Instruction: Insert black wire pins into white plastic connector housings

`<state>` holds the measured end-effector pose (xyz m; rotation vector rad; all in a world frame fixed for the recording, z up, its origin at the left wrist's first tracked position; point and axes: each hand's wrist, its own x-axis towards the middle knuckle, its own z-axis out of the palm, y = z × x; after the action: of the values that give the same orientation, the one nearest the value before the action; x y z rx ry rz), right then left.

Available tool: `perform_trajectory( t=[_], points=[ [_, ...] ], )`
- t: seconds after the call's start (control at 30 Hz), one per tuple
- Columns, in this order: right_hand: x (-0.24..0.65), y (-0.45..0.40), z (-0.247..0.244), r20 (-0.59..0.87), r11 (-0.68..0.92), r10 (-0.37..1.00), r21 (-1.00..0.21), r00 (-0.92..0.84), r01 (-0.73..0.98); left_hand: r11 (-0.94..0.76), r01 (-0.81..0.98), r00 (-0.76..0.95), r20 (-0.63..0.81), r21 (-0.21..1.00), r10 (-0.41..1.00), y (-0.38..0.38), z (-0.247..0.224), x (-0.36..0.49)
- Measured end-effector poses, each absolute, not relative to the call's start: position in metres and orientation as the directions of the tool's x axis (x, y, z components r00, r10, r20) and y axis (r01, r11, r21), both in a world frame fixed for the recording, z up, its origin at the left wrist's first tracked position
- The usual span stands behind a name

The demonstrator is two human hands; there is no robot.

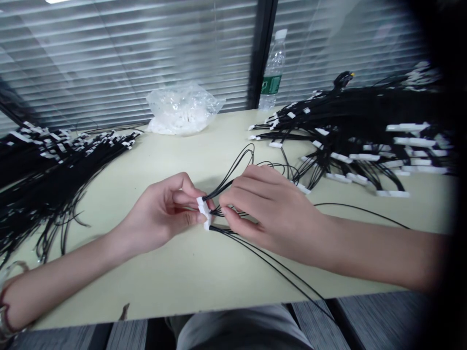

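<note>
Between the thumb and fingers of my left hand [164, 209] is a white plastic connector [203, 212], held on edge above the table. Several thin black wires [237, 238] run out of its right side. My right hand [264, 209] is closed around some of these wires just right of the connector, fingertips pinched together. Some wires loop up behind the right hand, and others trail down past the table's front edge. The exact wire between the right fingertips is hidden by the hand.
Bundles of black wires with white ends [73, 160] lie at the left. A larger pile of wired connectors [350, 131] covers the right back. A clear plastic bag of white pieces [182, 112] and a water bottle [273, 73] stand by the blinds on the pale table [164, 291].
</note>
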<state>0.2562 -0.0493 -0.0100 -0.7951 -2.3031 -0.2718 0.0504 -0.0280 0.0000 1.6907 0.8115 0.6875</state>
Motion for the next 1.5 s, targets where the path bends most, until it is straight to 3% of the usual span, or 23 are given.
perform_trajectory(
  t=[0.3, 0.73, 1.03, 1.13, 1.3, 1.37, 1.43, 1.5],
  points=[
    [0.256, -0.049, -0.012, 0.666, 0.806, 0.457, -0.029, -0.59, 0.591, -0.159, 0.148, 0.589, 0.042, 0.976, 0.807, -0.029, 0.001, 0.051],
    [0.281, -0.016, -0.006, 0.562, 0.756, 0.449, 0.175, -0.694, 0.631, -0.122, 0.142, 0.572, 0.02, 0.982, 0.82, -0.024, 0.003, 0.044],
    [0.309, 0.016, -0.002, 0.703, 0.609, 0.488, 0.15, -0.517, 0.779, -0.109, 0.135, 0.598, 0.007, 0.985, 0.801, -0.017, 0.002, 0.037],
    [0.308, 0.014, -0.002, 0.69, 0.579, 0.577, 0.031, -0.437, 0.815, -0.094, 0.156, 0.593, -0.017, 0.983, 0.805, -0.016, 0.003, 0.038],
    [0.299, -0.001, 0.005, 0.609, 0.588, 0.736, -0.357, -0.296, 0.726, -0.091, 0.179, 0.552, -0.024, 0.98, 0.833, -0.016, 0.002, 0.04],
    [0.296, -0.01, 0.011, 0.654, 0.661, 0.68, -0.352, -0.332, 0.663, -0.102, 0.171, 0.55, -0.01, 0.98, 0.835, -0.016, 0.001, 0.04],
    [0.291, -0.019, 0.015, 0.697, 0.786, 0.542, -0.221, -0.47, 0.578, -0.11, 0.163, 0.555, 0.001, 0.981, 0.832, -0.015, 0.001, 0.04],
    [0.285, -0.029, 0.016, 0.639, 0.888, 0.4, -0.094, -0.657, 0.45, -0.119, 0.168, 0.555, 0.006, 0.979, 0.832, -0.015, 0.001, 0.04]
  ],
)
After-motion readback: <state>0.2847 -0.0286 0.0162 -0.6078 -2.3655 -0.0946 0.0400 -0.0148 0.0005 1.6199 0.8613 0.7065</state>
